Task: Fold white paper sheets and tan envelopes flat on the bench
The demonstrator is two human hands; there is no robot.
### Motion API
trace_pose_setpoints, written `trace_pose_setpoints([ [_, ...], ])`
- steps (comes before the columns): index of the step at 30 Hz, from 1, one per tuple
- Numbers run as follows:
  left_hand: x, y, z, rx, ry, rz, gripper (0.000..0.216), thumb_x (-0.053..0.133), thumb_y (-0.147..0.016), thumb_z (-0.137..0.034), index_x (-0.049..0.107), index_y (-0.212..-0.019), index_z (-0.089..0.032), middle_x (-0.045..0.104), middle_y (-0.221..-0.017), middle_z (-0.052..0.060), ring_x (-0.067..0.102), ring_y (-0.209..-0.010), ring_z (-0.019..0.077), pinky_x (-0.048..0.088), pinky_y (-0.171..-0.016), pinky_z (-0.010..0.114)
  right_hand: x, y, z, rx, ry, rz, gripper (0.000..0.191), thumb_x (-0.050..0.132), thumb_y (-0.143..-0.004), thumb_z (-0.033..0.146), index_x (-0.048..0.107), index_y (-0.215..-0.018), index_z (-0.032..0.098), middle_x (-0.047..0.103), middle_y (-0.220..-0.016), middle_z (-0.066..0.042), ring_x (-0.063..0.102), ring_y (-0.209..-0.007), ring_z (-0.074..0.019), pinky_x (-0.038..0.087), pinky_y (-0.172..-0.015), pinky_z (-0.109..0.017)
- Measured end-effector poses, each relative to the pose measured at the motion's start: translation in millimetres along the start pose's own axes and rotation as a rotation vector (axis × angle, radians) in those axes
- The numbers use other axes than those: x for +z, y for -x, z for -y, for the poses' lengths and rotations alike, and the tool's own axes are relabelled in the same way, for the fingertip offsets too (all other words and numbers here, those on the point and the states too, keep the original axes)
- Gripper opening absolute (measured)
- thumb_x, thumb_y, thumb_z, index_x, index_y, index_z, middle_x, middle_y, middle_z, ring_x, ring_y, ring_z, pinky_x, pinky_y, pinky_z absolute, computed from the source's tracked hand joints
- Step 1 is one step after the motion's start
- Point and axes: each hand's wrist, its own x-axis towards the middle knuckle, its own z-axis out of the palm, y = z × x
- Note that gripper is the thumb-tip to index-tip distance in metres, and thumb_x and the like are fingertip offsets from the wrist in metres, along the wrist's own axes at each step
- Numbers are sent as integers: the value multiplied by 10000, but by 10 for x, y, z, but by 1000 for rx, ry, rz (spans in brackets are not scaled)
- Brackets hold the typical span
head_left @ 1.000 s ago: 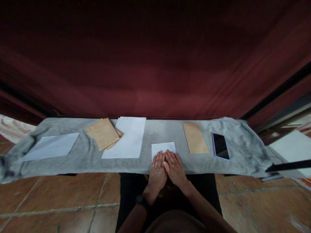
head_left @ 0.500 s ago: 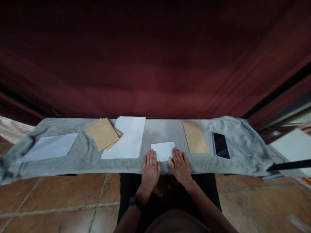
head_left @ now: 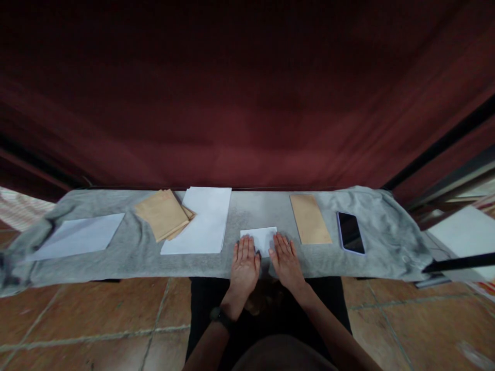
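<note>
Left hand (head_left: 245, 263) and right hand (head_left: 287, 262) palm down, fingers straight, grasping nothing; fingertips rest on either side of small white paper (head_left: 264, 237), flat near front edge of grey cloth (head_left: 257, 208). Progress (judged): paper looks folded to size, lies outside any envelope; white sheet stack (head_left: 204, 221), at left, looks unfolded. Single kraft envelope (head_left: 311, 219) flat at right, apart; kraft envelope pile (head_left: 164, 215) overlaps stack. Beyond: dark red curtain (head_left: 247, 129)
</note>
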Motion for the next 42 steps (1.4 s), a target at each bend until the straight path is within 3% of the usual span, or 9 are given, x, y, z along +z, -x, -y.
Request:
trace_pose_setpoints([
  [5,70,-197,-150,120,-10,127,571,342,-987,-187,316,-1547,-81,351,-1601,163,288,-1503,265,281,-1226,472,52,-251,210,-48,-92,136,548,181,-1073,352,413,-1519,135,404,-1577,-86,334,-1482,-215,219,-1237,-452],
  [9,136,-266,-110,101,-26,183,584,327,-979,-168,300,-1559,-101,349,-1604,152,279,-1506,259,268,-1225,469,142,-332,207,-36,-88,163,536,194,-1075,354,420,-1517,152,416,-1568,-84,343,-1478,-209,219,-1233,-446],
  [17,217,-259,47,9,-11,77,572,334,-989,-239,345,-1538,-79,392,-1575,163,324,-1489,258,257,-1224,486,263,-291,66,-70,59,6,513,352,-1047,308,400,-1524,127,441,-1544,-145,372,-1462,-259,276,-1196,-499],
  [31,177,-228,233,-110,-23,-4,567,346,-1010,-335,417,-1494,-47,416,-1556,183,334,-1483,284,272,-1219,489,276,-258,-177,-9,102,-124,554,330,-1056,367,373,-1534,91,452,-1532,-181,430,-1411,-301,279,-1167,-516],
  [42,133,-206,247,-125,-9,-28,580,322,-1018,-320,348,-1531,-51,395,-1564,189,314,-1490,290,276,-1219,511,212,-254,-186,61,101,-89,560,303,-1061,359,362,-1533,65,430,-1545,-182,401,-1436,-298,290,-1171,-506],
])
